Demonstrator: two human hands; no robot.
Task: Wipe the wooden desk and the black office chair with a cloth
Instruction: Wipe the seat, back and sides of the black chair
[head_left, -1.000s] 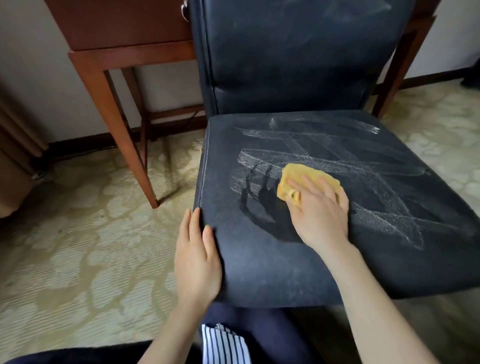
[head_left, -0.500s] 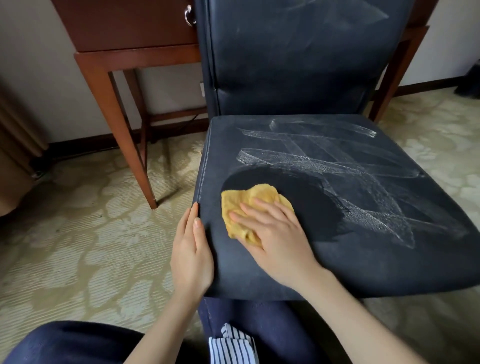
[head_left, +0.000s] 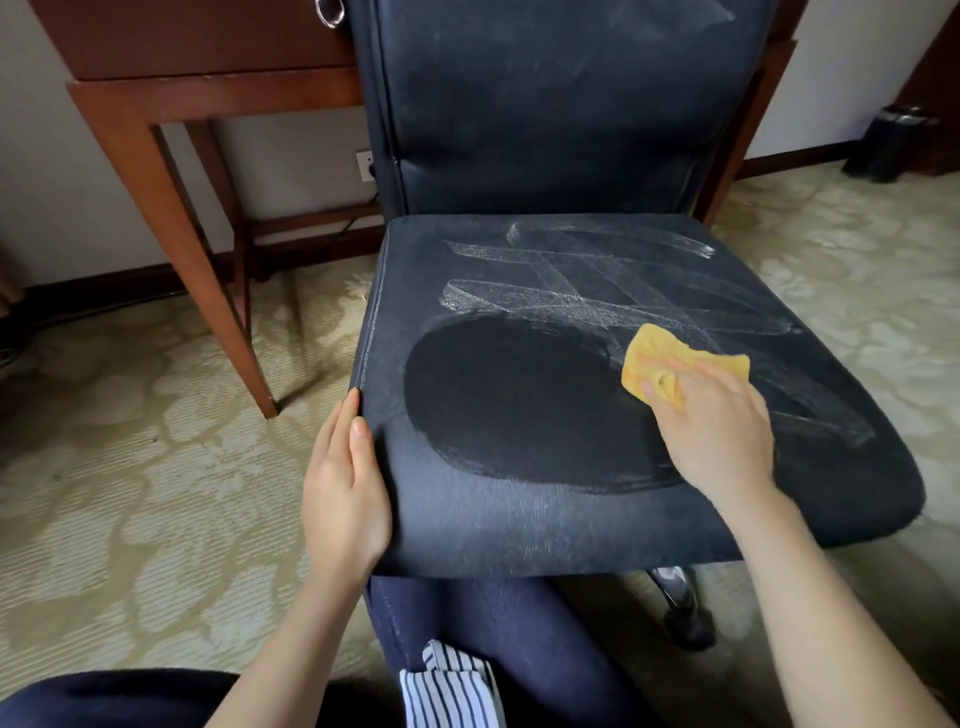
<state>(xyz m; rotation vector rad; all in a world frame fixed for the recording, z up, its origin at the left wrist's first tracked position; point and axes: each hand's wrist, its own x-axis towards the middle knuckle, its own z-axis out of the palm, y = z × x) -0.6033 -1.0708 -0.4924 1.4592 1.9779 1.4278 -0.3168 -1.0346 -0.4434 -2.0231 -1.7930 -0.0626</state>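
The black office chair (head_left: 519, 519) fills the middle of the view, its seat streaked with whitish dust and showing a dark wiped oval at centre left. My right hand (head_left: 711, 431) presses a yellow cloth (head_left: 675, 358) onto the seat right of centre, fingers spread over it, the thumb tucked into a fold. My left hand (head_left: 345, 499) rests flat against the seat's front-left edge, fingers straight. The wooden desk (head_left: 171, 88) stands behind the chair at upper left, with a slanted leg and a drawer ring pull.
Patterned beige carpet (head_left: 130, 493) lies all around. A black bin (head_left: 891, 143) stands by the wall at far right. A wall socket (head_left: 367, 165) with a cable sits behind the chair. A chair caster (head_left: 685, 618) shows under the seat. My knees in dark trousers are at the bottom.
My right hand has swept the cloth from the seat's front left to right of centre, leaving a larger dark wiped oval. My left hand has stayed on the seat edge.
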